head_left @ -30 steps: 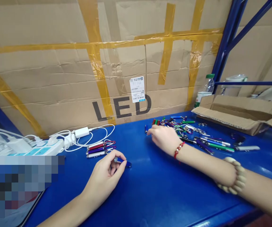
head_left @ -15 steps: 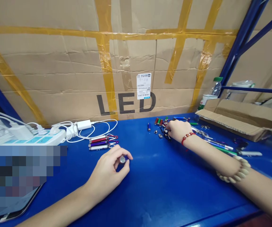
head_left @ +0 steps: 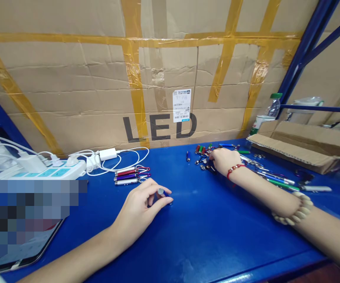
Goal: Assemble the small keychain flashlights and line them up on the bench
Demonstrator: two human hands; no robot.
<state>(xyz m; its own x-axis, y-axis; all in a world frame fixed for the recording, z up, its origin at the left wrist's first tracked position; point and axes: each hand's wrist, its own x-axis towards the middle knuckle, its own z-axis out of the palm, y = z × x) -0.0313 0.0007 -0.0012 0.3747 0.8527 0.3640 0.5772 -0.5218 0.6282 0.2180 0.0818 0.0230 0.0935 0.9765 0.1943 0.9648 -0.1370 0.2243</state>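
My left hand (head_left: 146, 202) pinches a short blue metal tube (head_left: 163, 193) between thumb and fingers, its silver end turned towards me. Just beyond it lie several slim metal penlights (head_left: 127, 177), red, purple and silver, side by side with small carabiner clips. Over at the right, my right hand (head_left: 224, 159) reaches into a scatter of small parts, fingers closed and pointing down. Whatever they hold is hidden. Around those fingers are small metal clips (head_left: 202, 167), short red and green tubes (head_left: 201, 149) and an upright blue tube (head_left: 188, 156).
A white power strip (head_left: 69, 171) with cables and a tablet (head_left: 37, 243) occupy the left. Longer tubes (head_left: 279, 181) lie beside my right forearm. An open cardboard tray (head_left: 294, 157) and a bottle (head_left: 266, 116) stand behind. A large carton (head_left: 99, 86) backs the blue table (head_left: 205, 236).
My left hand has shifted slightly right and tilted the blue tube, so more of its side shows. My right hand stays among the small parts. The whole view has shifted a little.
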